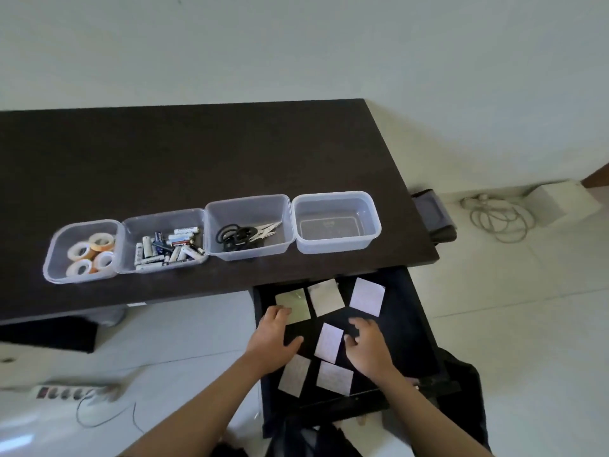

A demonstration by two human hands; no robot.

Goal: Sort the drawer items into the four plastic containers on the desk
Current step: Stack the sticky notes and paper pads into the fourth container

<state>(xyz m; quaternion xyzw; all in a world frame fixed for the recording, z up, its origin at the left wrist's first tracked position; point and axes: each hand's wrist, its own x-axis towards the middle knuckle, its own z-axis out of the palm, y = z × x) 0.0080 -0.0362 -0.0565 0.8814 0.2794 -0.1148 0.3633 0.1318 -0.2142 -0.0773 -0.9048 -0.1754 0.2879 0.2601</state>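
- Six paper squares left in the open drawer: yellowish square, white square and pale lilac square along the back, middle square in the centre, two more and nearest the front edge.
- Four containers in a row on the desk: tape container with rolls, battery container, scissors container, and empty container at the right end, closest to the drawer (judged the home for the paper).
- Left hand spread and relaxed, fingertips resting on the near corner of the yellowish square, nothing clamped.
- Right hand loosely open just beside the middle square, thumb near its right edge; actual contact cannot be told.
- Likely very light, thin and limp, lying flat on the dark drawer floor; whether single sheets or thin pads cannot be told.
- Hard to pinch from above, with no edge standing proud. Better slid with a flat fingertip toward the thumb or against a neighbour, then pinched at a lifted corner or edge.
- Prone to bending, creasing or fluttering off, so stacking several before the carry seems wise.
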